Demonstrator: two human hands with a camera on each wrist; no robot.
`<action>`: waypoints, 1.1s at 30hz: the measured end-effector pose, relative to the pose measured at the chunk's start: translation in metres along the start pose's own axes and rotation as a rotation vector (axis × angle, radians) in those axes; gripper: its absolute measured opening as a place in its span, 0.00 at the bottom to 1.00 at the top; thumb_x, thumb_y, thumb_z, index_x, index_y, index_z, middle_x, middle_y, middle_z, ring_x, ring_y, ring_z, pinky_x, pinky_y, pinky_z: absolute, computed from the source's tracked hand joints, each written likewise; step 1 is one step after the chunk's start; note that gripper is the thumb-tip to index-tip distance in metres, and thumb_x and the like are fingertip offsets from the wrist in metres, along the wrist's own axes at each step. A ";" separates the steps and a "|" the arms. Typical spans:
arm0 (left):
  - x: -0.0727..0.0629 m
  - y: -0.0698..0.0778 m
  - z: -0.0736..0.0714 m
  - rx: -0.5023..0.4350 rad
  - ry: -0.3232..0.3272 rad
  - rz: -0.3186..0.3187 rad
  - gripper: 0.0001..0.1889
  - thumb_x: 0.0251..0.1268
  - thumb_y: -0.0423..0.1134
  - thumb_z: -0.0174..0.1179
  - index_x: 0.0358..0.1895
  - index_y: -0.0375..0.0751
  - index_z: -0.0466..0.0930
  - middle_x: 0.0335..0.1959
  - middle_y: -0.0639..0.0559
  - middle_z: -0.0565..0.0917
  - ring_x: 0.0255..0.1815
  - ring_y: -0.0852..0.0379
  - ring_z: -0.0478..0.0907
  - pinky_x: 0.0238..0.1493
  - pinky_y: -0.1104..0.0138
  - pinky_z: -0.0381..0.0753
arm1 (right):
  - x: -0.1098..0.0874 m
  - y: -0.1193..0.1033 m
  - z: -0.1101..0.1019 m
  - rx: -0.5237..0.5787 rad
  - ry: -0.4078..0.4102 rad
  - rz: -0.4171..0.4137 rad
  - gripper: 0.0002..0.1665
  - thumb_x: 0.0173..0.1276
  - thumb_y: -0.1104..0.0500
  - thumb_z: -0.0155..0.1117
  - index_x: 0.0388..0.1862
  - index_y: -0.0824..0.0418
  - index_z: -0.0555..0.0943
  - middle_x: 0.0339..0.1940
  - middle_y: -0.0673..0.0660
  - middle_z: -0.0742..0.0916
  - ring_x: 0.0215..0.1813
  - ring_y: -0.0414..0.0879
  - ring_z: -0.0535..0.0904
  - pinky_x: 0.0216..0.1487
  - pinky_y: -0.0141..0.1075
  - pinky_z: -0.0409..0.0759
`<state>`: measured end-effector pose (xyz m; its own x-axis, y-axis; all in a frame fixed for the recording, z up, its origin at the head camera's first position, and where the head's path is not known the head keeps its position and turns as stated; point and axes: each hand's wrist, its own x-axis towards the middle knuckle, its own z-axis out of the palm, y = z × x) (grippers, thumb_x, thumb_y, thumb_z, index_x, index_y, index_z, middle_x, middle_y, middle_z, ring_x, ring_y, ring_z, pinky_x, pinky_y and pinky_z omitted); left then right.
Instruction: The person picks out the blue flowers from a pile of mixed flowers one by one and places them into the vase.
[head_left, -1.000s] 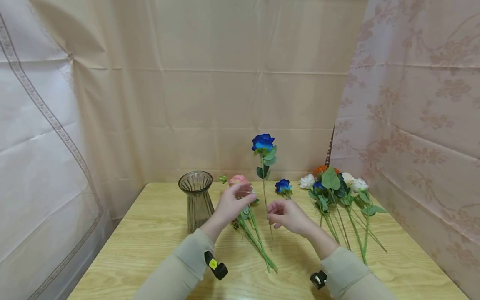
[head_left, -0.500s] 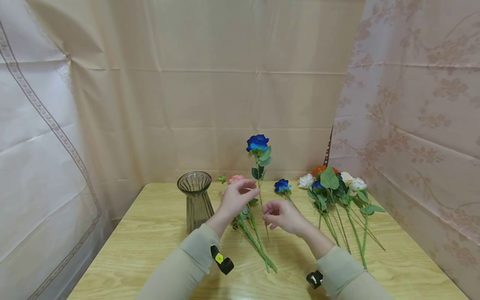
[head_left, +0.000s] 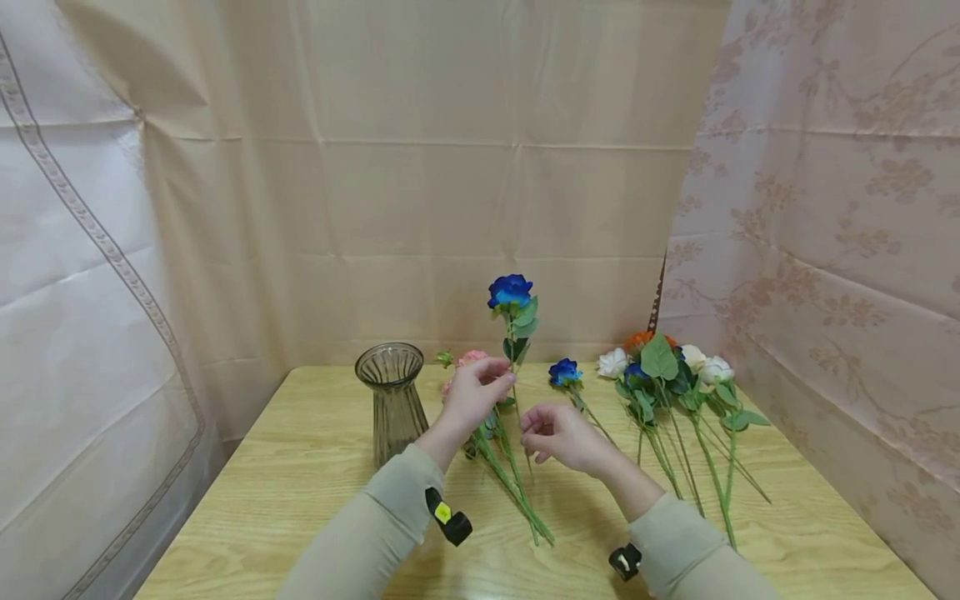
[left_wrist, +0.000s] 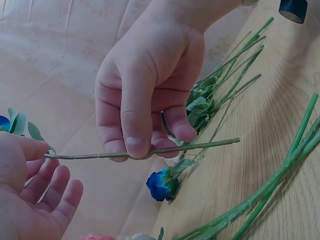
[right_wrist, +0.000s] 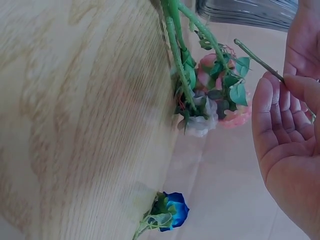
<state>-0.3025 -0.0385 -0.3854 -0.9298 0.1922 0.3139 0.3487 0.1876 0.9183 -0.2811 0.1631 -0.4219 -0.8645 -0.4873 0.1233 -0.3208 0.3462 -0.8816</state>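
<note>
The right hand point(head_left: 562, 437) is pinching the thin lower stem of a ruffled blue rose with green leaves point(head_left: 510, 291), one nearly upright flower, while the left hand point(head_left: 471, 396) is meeting its upper stem, its grip unclear, so the step seems to be two-handed steadying, the next move calling for a sure left-hand pinch. One smoky ribbed glass vase point(head_left: 397, 417) is standing at 9 o'clock; one loose blue-petalled rose point(head_left: 564, 372) is lying at 2, and one mixed-colour bunch point(head_left: 660, 358) at 3 is showing two white blooms point(head_left: 717, 369), one cream bloom point(head_left: 693, 359) and some orange. One pink-flowered, green-stemmed bunch point(head_left: 497, 465) is pointing its stems toward 5, its blooms too covered to count
</note>
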 end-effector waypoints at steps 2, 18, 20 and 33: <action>0.001 -0.001 0.000 -0.007 0.002 -0.005 0.16 0.73 0.40 0.64 0.58 0.37 0.83 0.46 0.47 0.85 0.46 0.38 0.85 0.45 0.58 0.87 | -0.001 -0.001 0.001 0.001 -0.006 -0.002 0.06 0.72 0.66 0.64 0.44 0.68 0.80 0.36 0.58 0.85 0.38 0.51 0.85 0.35 0.43 0.88; 0.002 -0.005 0.002 -0.057 0.011 0.004 0.09 0.73 0.37 0.64 0.46 0.33 0.85 0.37 0.43 0.85 0.32 0.56 0.83 0.41 0.55 0.88 | -0.003 0.001 0.005 -0.010 -0.038 0.002 0.07 0.73 0.65 0.65 0.44 0.68 0.80 0.34 0.58 0.86 0.38 0.51 0.84 0.37 0.50 0.87; 0.002 -0.005 0.001 -0.067 0.009 0.000 0.09 0.73 0.37 0.63 0.45 0.33 0.85 0.36 0.44 0.84 0.32 0.53 0.84 0.44 0.50 0.87 | -0.004 0.000 0.005 -0.013 -0.037 0.004 0.07 0.72 0.64 0.65 0.44 0.67 0.80 0.34 0.58 0.86 0.38 0.51 0.84 0.37 0.50 0.87; 0.002 0.004 -0.007 -0.133 0.008 0.067 0.09 0.74 0.33 0.62 0.45 0.27 0.83 0.35 0.43 0.81 0.36 0.44 0.83 0.39 0.58 0.88 | -0.007 -0.001 -0.010 -0.009 0.016 0.010 0.17 0.74 0.55 0.67 0.53 0.66 0.81 0.43 0.58 0.85 0.43 0.53 0.86 0.38 0.44 0.88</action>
<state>-0.3038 -0.0438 -0.3791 -0.9060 0.1921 0.3772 0.3921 0.0453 0.9188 -0.2785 0.1748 -0.4175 -0.8739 -0.4706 0.1220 -0.3156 0.3585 -0.8786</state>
